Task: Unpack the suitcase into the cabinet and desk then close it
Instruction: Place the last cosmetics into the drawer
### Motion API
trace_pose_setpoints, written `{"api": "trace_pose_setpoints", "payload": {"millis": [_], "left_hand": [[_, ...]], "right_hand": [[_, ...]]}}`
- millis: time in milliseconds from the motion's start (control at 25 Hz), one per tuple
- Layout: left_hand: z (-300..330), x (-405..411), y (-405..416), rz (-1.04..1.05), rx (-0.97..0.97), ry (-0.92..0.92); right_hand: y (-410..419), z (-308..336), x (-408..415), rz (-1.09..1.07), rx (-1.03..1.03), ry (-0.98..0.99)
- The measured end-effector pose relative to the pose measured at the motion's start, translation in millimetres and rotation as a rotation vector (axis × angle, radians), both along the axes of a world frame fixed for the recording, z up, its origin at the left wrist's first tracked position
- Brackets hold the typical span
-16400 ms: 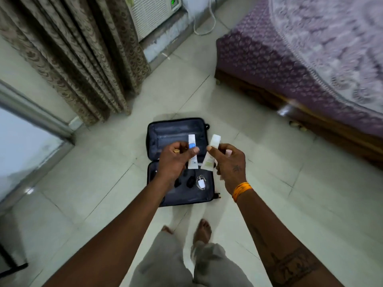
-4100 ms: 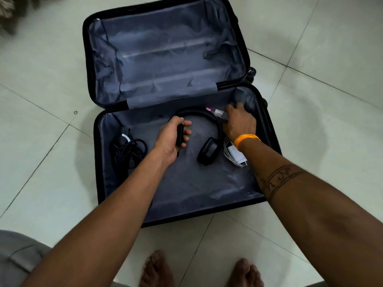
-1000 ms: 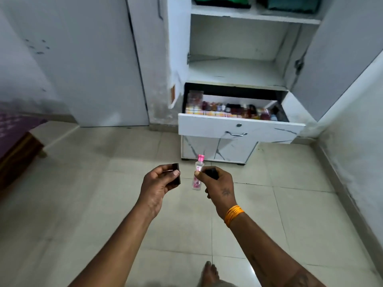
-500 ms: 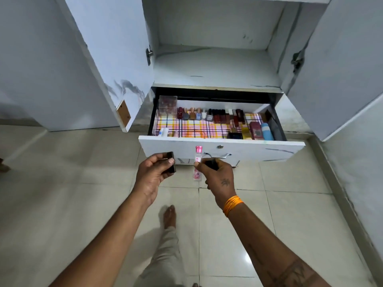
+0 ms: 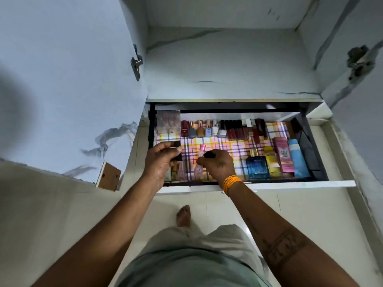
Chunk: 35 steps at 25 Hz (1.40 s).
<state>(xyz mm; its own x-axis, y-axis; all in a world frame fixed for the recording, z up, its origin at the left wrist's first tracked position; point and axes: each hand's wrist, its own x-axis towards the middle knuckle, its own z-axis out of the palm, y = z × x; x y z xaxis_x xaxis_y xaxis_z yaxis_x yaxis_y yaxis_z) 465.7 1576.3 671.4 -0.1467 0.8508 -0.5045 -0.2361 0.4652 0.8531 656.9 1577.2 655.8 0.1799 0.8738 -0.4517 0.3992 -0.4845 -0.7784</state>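
I stand over the pulled-out drawer (image 5: 290,184) of the white cabinet (image 5: 228,65). My left hand (image 5: 160,160) grips a small black box (image 5: 177,150) above the drawer's left end. My right hand (image 5: 216,163) pinches a small pink-capped bottle (image 5: 200,160) and also holds a small black item (image 5: 209,155); the bottle's lower end is down among the items at the drawer's front. The suitcase is out of view.
The drawer has a plaid liner (image 5: 234,146), a back row of nail polishes (image 5: 207,129) and lipsticks (image 5: 242,130), a clear box (image 5: 168,123) at the back left, and a blue bottle (image 5: 258,166) plus tubes at right. Both cabinet doors stand open. My foot (image 5: 183,215) is below the drawer.
I have stepped closer to the cabinet. Both hands moved forward from in front of the drawer face to over its inside, with the pink-capped bottle lowered into it.
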Motion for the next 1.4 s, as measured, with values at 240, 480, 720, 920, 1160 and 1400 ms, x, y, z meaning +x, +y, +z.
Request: {"api": "trace_pose_setpoints", "payload": {"millis": [240,480,720,920,1160,1400], "left_hand": [[-33,-5,25,0.027,-0.109,0.019],[-51,-7,31,0.079,-0.185,0.046],[-55,11,42,0.05,-0.209,0.08],[-58,42,51,0.004,-0.197,0.043],[-51,129,78,-0.09,-0.191,0.002],[-62,231,116,-0.213,-0.132,0.149]], "right_hand": [[43,-48,-25,0.144,-0.285,-0.128],[62,-67,-40,0.32,-0.389,-0.262],[57,-64,-23,0.232,-0.314,-0.151],[51,-43,31,-0.055,-0.298,0.203],[61,-20,124,-0.212,-0.124,0.247],[94,-21,205,-0.383,-0.11,0.207]]}}
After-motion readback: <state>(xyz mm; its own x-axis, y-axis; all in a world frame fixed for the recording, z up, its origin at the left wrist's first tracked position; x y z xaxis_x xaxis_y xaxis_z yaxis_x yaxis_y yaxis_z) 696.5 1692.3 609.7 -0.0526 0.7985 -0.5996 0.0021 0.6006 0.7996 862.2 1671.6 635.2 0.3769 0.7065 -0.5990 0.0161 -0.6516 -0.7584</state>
